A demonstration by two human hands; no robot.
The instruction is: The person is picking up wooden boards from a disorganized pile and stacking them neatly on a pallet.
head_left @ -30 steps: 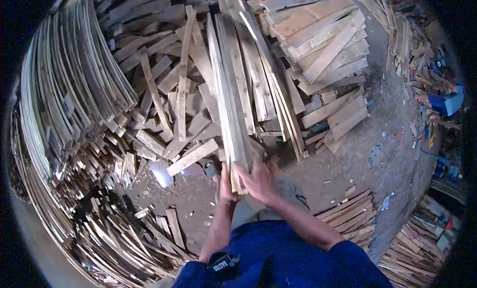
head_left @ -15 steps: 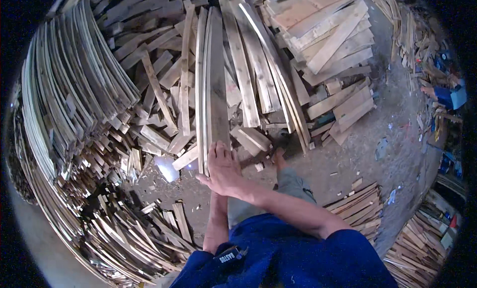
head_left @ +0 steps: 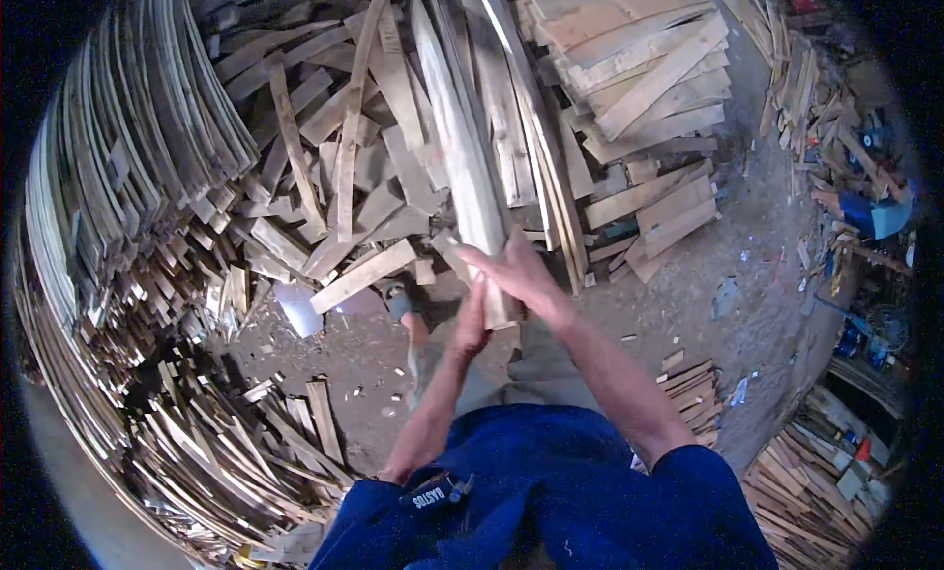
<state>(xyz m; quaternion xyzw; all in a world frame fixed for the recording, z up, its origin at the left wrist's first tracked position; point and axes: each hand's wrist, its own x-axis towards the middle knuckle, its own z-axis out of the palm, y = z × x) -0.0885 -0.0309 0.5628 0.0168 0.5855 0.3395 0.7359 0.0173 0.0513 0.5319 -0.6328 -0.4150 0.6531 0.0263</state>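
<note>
I have a long, pale wooden plank (head_left: 460, 162) between my two hands, and it runs away from me over the scrap pile. It may be more than one board, since a darker edge shows along its right side. My left hand (head_left: 473, 316) is closed round the left side of the near end. Slightly farther up, my right hand (head_left: 521, 275) grips from the right, its thumb across the top face and its fingers partly hidden. Just right of the plank lie several other long boards (head_left: 536, 127).
At the left stands a big stack of long thin slats (head_left: 147, 137). Loose offcuts (head_left: 364, 275) litter the ground in front of me. Wide boards (head_left: 649, 88) are piled at the far right, with slat bundles (head_left: 816, 481) at the near right. Another person (head_left: 870, 214) is at the right edge.
My hands have parted from lying one over the other and now grip opposite sides. The plank has swung right and turned, showing a paler face. My feet have shifted.
</note>
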